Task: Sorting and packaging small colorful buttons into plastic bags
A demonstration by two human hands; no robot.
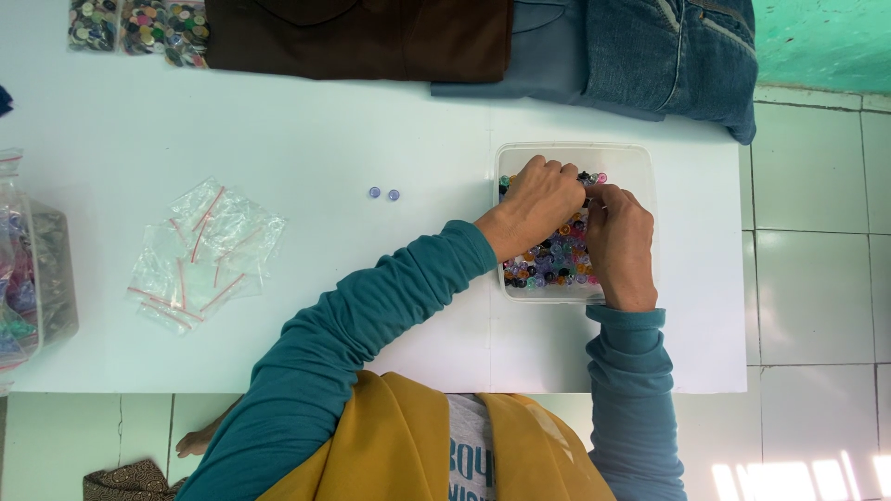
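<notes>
Left hand: the left hand (536, 206) reaches into the clear plastic tub (640, 167), knuckles up and fingers curled down onto the buttons; whether it pinches anything I cannot tell.
Right hand: the right hand (619, 243) sits just beside the left one, over the right half of the tub, fingers bent in towards the left hand's fingertips so the two touch or nearly touch; what it holds, if anything, is hidden.
Buttons: a heap of small coloured buttons (554, 263), pink, purple, blue, orange and dark ones, fills the tub under both hands.
Tub: it stands on the right part of the white table (371, 121), near the person's side.
Loose pair: two small lilac buttons (383, 194) lie side by side on the bare tabletop, left of the tub and well apart from it.
Bags: a loose pile of little clear zip bags (204, 255) with red seal strips lies further left.
Far edge: folded cloth, a brown garment (362, 37) and blue denim (668, 56), lie along the far side, with packets of mixed buttons (139, 26) at the far left.
Left edge: a clear container (32, 278) with coloured contents is half out of view.
Sleeves: both arms wear teal sleeves (371, 315).
</notes>
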